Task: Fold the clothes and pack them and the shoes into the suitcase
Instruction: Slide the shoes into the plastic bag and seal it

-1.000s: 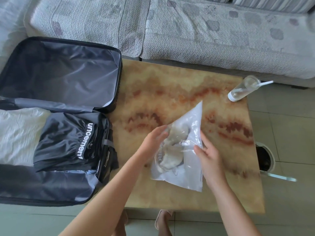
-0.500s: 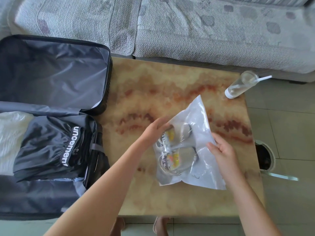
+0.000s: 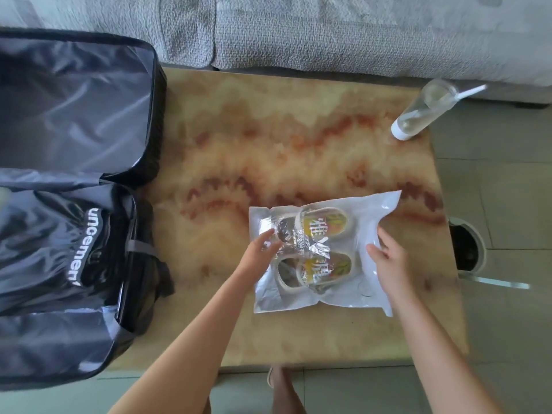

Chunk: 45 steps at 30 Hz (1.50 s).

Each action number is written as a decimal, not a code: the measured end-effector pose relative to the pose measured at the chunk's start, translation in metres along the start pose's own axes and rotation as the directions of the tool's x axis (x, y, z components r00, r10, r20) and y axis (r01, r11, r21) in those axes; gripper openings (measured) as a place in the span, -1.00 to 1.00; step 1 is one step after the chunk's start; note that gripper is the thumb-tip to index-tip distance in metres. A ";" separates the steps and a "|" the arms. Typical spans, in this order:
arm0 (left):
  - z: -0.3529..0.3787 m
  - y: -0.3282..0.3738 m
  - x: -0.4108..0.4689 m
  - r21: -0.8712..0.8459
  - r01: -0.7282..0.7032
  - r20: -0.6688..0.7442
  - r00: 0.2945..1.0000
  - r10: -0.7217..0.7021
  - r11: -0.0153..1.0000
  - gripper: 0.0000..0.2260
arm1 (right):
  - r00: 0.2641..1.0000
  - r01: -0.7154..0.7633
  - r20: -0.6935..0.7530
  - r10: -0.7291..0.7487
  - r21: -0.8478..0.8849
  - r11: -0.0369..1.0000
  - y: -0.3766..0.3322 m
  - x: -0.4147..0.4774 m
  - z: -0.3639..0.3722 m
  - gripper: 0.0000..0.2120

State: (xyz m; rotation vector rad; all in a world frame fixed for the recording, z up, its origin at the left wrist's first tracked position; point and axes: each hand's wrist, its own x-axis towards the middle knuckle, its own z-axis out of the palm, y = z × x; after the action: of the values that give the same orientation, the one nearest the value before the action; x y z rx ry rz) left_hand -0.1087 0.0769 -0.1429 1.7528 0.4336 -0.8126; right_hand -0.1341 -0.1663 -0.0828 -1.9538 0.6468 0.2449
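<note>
A pair of pale shoes with yellow printed insoles [image 3: 316, 252] lies inside a clear plastic bag [image 3: 367, 282], flat on the marbled table [image 3: 268, 144]. My left hand [image 3: 258, 253] pinches the crinkled left part of the bag over the shoes. My right hand [image 3: 386, 258] holds the bag's right part, fingers curled on a raised fold. The open black suitcase [image 3: 74, 94] sits at the left. In its near half lies a folded black garment with white lettering [image 3: 59, 249].
A clear bottle with a white cap [image 3: 418, 115] lies on the table's far right corner. A grey sofa [image 3: 328, 31] runs along the back. A round dark opening [image 3: 466, 249] sits on the tiled floor at the right. My foot [image 3: 280, 383] shows below the table's front edge.
The bag was tilted up on one corner between my hands and now lies flat on the table, turned so the shoes' insoles face up. Both hands stayed on it.
</note>
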 end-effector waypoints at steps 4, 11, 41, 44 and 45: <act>0.005 -0.023 0.003 0.042 0.081 -0.116 0.990 -0.076 0.996 -0.66 | 0.996 -0.083 0.008 0.083 -0.013 0.996 0.030 0.004 0.005 -0.52; 0.000 -0.055 0.005 0.011 0.250 -0.196 0.950 -0.243 0.968 -0.42 | 0.988 -0.151 0.038 0.150 0.008 0.989 0.061 -0.006 0.015 -0.52; -0.073 -0.041 -0.050 -0.385 0.005 -0.201 0.975 -0.089 0.923 -0.54 | 0.999 -0.011 0.030 0.013 -0.065 0.998 0.018 -0.063 0.063 -0.53; -0.099 -0.039 -0.065 -0.431 -0.024 -0.228 0.970 -0.083 0.902 -0.50 | 0.998 0.016 0.055 -0.012 -0.067 0.998 -0.002 -0.075 0.081 -0.52; -0.108 -0.039 -0.069 -0.439 -0.038 -0.239 0.968 -0.076 0.898 -0.48 | 0.998 0.022 0.063 -0.018 -0.060 0.998 -0.009 -0.079 0.087 -0.52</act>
State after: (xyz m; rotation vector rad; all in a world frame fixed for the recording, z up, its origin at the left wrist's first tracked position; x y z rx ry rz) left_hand -0.1489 0.1979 -0.1029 1.4247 0.7457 -0.4551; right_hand -0.1858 -0.0603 -0.0817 -2.0011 0.5851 0.3151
